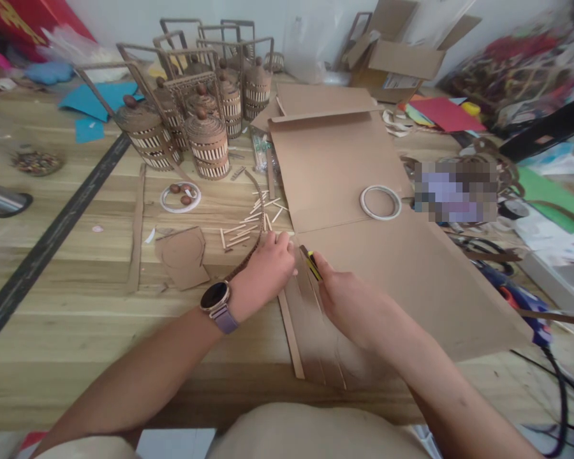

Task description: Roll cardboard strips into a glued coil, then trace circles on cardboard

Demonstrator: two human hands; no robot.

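Note:
My right hand (351, 303) grips a yellow and black utility knife (312, 264), its tip over the left edge of a large brown cardboard sheet (387, 274). Close to the knife, my left hand (272, 260) is closed with curled fingers at that same edge; what it pinches, if anything, is hidden. Several slits run along the sheet's near left part. A narrow cardboard strip (291, 338) stretches from beneath my left hand toward me. Beside my left wrist curves a thin brown strip (259, 223), with small pale sticks (239, 236) scattered around it.
Several small lantern-like models (208, 143) with handles stand at the back left. One tape roll (165, 205) encircles brown beads; another tape roll (381, 217) lies on the cardboard. A cardboard offcut (182, 255) is at left. A blue glue gun (514, 296) with a cable lies right.

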